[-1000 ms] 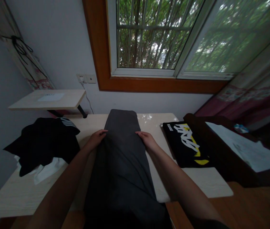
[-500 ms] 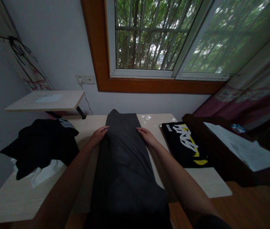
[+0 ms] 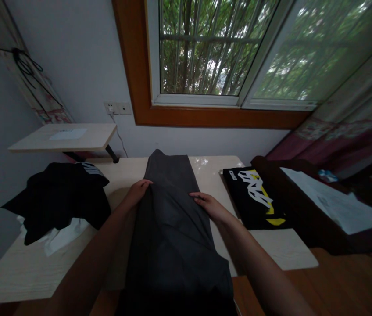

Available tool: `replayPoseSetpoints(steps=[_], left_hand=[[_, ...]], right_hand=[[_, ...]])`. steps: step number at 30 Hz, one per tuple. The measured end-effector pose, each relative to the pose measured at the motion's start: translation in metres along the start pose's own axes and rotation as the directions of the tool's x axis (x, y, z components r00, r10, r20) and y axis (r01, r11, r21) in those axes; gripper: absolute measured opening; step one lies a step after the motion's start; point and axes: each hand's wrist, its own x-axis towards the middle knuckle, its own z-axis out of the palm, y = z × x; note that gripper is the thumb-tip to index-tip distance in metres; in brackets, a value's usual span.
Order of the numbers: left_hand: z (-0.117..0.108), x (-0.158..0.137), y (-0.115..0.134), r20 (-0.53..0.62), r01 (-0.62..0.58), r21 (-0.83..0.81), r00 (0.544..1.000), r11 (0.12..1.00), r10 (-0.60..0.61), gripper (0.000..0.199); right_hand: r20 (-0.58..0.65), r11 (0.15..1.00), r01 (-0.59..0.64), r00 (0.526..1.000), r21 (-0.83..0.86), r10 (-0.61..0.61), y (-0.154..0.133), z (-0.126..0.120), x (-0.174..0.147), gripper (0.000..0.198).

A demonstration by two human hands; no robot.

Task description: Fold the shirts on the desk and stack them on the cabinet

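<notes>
Dark grey trousers (image 3: 176, 215), seemingly folded lengthwise, lie over the table from its far edge to the near side, where they drop into shadow. My left hand (image 3: 139, 192) is closed, its fingertips pinching the left edge of the cloth. On the opposite edge, my right hand (image 3: 209, 205) has its thumb and fingers closed on the fabric, slightly nearer to me. Shallow creases run diagonally across the cloth between and below the hands. The lower end of the trousers is too dark to make out.
Crumpled black clothing (image 3: 64, 197) lies at left with a white cloth (image 3: 66, 237) under it. A folded black garment with white and yellow print (image 3: 253, 197) rests on the right of the pale table (image 3: 287, 248). A small raised shelf (image 3: 97, 136) stands back left.
Both hands have slid toward me along the trousers' edges, the right one farther. The far end of the trousers stays in place.
</notes>
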Motion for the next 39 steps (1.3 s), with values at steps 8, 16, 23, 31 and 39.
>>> replayPoseSetpoints(steps=[8,16,23,31,39], left_hand=[[0.01,0.03,-0.009,-0.076,-0.012,-0.061,0.997,0.998,0.007,0.035],[0.017,0.062,-0.009,-0.104,-0.006,-0.116,0.995,0.993,-0.006,0.032],[0.006,0.021,-0.009,-0.095,-0.031,-0.084,0.995,0.996,0.023,0.041],[-0.01,-0.04,-0.012,0.003,-0.004,0.025,1.0,1.0,0.004,0.052],[-0.013,-0.091,0.009,0.255,0.062,0.065,0.964,0.996,-0.076,0.081]], right_hand=[[-0.069,0.996,-0.04,0.997,0.083,0.046,-0.006,-0.007,0.034,0.038],[-0.105,1.0,0.014,0.994,-0.002,-0.014,-0.022,-0.017,0.073,0.036],[-0.107,0.998,0.028,0.994,0.048,-0.023,-0.009,-0.019,0.048,0.036],[-0.039,0.987,-0.041,0.998,0.155,0.048,0.002,-0.022,-0.001,0.046],[0.057,0.966,0.117,0.993,-0.229,-0.107,-0.016,-0.016,-0.029,0.05]])
